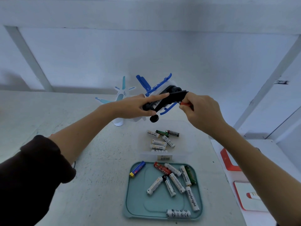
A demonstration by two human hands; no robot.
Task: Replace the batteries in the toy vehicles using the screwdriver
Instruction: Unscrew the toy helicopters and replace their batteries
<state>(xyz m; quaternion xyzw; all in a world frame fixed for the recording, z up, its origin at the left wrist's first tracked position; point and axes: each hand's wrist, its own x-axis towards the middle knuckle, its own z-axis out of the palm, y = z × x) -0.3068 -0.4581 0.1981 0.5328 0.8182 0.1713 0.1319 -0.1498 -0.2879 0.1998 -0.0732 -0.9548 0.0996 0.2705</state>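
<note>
1. Currently the left hand (pixel 138 106) grips the toy helicopter (pixel 160 95) at centre frame, held in the air above the table (pixel 97 160), with its black underside turned toward the camera. The index finger lies straight along the underside; the thumb and remaining fingers curl round the body.
2. The right hand (pixel 197 108) is closed round the red-handled screwdriver (pixel 187 104) and also pinches a black flat piece, judged to be the battery cover, at the right end of the underside. Whether the cover is fully detached cannot be told.
3. Progress: a battery with a white label shows in the open compartment, so the cover stage appears done on this vehicle. Whether that cell is old or new cannot be told. Closing and screwing down the cover is judged to remain.
4. A second vehicle, the pale toy plane (pixel 120 101), stands on the table behind the left hand; its state cannot be told.
5. Orientation: the helicopter's long axis runs from lower left to upper right of the frame, skids pointing up and toward the viewer.
6. Supplies: loose batteries lie in the green tray (pixel 135 201) at lower centre, and more lie in the clear container (pixel 179 154) just above it.
</note>
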